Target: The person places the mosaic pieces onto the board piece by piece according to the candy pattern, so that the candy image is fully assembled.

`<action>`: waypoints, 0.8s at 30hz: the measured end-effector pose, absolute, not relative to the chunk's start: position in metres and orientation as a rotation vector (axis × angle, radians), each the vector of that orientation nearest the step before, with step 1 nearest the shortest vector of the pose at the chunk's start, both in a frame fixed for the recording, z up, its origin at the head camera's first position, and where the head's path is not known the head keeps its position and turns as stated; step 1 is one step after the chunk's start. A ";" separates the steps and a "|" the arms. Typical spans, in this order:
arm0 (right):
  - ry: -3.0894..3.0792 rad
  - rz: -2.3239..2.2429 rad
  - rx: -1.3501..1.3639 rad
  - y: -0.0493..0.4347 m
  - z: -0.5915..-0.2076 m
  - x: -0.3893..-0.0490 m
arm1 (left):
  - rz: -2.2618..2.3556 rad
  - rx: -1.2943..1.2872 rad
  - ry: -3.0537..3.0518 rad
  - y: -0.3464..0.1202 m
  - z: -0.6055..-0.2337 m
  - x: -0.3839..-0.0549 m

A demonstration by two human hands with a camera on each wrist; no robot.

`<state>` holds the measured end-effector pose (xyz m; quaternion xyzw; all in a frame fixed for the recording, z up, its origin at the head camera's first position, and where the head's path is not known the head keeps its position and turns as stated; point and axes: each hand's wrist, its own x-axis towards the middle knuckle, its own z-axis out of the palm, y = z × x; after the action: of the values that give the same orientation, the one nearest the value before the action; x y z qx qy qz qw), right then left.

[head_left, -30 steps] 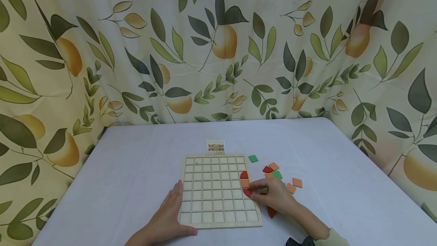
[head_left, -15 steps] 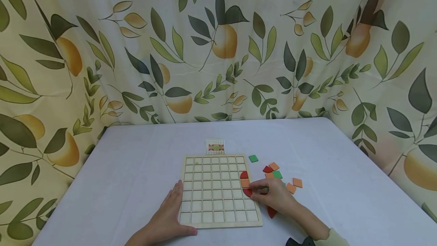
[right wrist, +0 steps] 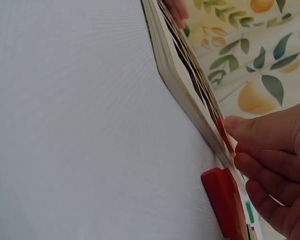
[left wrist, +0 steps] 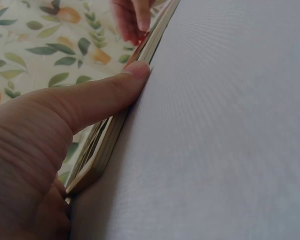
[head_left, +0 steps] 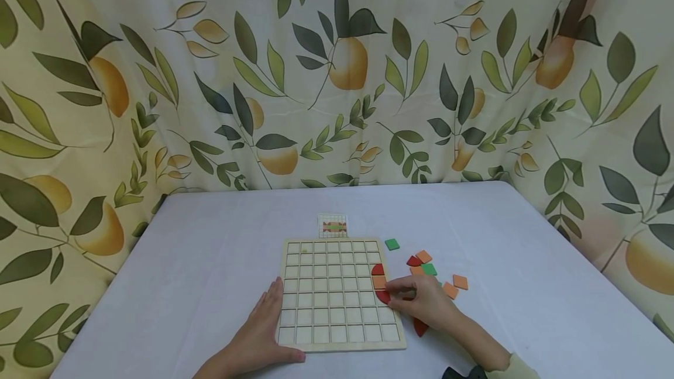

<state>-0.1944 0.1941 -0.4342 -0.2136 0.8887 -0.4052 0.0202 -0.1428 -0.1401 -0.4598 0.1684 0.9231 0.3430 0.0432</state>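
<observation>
A wooden grid board [head_left: 337, 309] lies flat on the table. My left hand [head_left: 255, 329] rests at its near left corner, fingers straight along the left side, thumb [left wrist: 107, 95] against the front edge. At the board's right edge are a red rounded piece [head_left: 377, 269], an orange square tile [head_left: 378, 282] below it, then a red quarter-circle piece [head_left: 382, 296]. My right hand [head_left: 426, 303] has thumb and forefinger bent at that lower red piece, pinching its outer side. Those fingertips touch the red piece in the right wrist view too.
Loose orange tiles [head_left: 460, 282], a green tile [head_left: 392, 244] and red pieces [head_left: 420, 327] lie right of the board, some under my right hand. A small pattern card [head_left: 333, 226] sits behind the board. A patterned curtain [head_left: 337, 75] surrounds the table.
</observation>
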 end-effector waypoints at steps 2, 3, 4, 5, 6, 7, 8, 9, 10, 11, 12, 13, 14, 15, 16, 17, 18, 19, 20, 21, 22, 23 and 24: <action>2.767 -1.254 -0.642 0.194 -0.434 -0.194 | 1.046 0.511 2.826 -0.140 -0.460 -0.143; 2.765 -1.262 -0.628 0.195 -0.433 -0.195 | 1.046 0.512 2.827 -0.140 -0.460 -0.143; 2.786 -1.254 -0.606 0.196 -0.433 -0.195 | 1.045 0.514 2.829 -0.140 -0.460 -0.143; 2.806 -1.252 -0.578 0.196 -0.432 -0.196 | 1.047 0.515 2.829 -0.141 -0.460 -0.144; 2.828 -1.249 -0.548 0.197 -0.431 -0.197 | 1.047 0.517 2.830 -0.141 -0.460 -0.144; 2.849 -1.251 -0.509 0.198 -0.431 -0.199 | 1.047 0.520 2.831 -0.141 -0.461 -0.144; 2.869 -1.251 -0.469 0.200 -0.430 -0.201 | 1.044 0.520 2.833 -0.141 -0.461 -0.144; 2.883 -1.259 -0.432 0.201 -0.430 -0.202 | 1.047 0.522 2.834 -0.141 -0.461 -0.144; 2.905 -1.251 -0.394 0.202 -0.430 -0.204 | 1.046 0.521 2.834 -0.141 -0.461 -0.144; 2.902 -1.262 -0.363 0.203 -0.430 -0.206 | 1.044 0.518 2.832 -0.141 -0.461 -0.144; 2.901 -1.268 -0.338 0.205 -0.430 -0.208 | 1.044 0.517 2.830 -0.141 -0.461 -0.144; 2.900 -1.269 -0.324 0.206 -0.430 -0.210 | 1.043 0.514 2.827 -0.141 -0.460 -0.143; 2.904 -1.265 -0.324 0.207 -0.430 -0.212 | 1.042 0.510 2.824 -0.141 -0.460 -0.143; 2.916 -1.260 -0.329 0.207 -0.430 -0.213 | 1.039 0.506 2.820 -0.140 -0.460 -0.143; 2.933 -1.252 -0.341 0.208 -0.429 -0.215 | 1.035 0.500 2.818 -0.140 -0.459 -0.143; 2.949 -1.247 -0.351 0.209 -0.429 -0.217 | 1.030 0.497 2.817 -0.140 -0.459 -0.143; 2.967 -1.239 -0.360 0.210 -0.429 -0.219 | 1.026 0.493 2.817 -0.139 -0.459 -0.144; 2.982 -1.231 -0.364 0.211 -0.428 -0.222 | 1.022 0.488 2.818 -0.139 -0.458 -0.144; 2.991 -1.225 -0.356 0.212 -0.428 -0.224 | 1.023 0.486 2.818 -0.139 -0.458 -0.144; 2.995 -1.223 -0.339 0.213 -0.427 -0.226 | 1.025 0.486 2.819 -0.139 -0.457 -0.144; 2.982 -1.236 -0.316 0.214 -0.427 -0.228 | 1.025 0.487 2.820 -0.139 -0.457 -0.144; 2.963 -1.251 -0.281 0.214 -0.426 -0.230 | 1.024 0.489 2.822 -0.139 -0.457 -0.144; 2.936 -1.277 -0.252 0.215 -0.426 -0.233 | 1.025 0.490 2.823 -0.139 -0.456 -0.144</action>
<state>-0.2326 0.2148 -0.4255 -0.0784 0.9136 -0.3974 -0.0350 -0.1436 -0.1391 -0.4563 0.1610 0.9266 0.3364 0.0494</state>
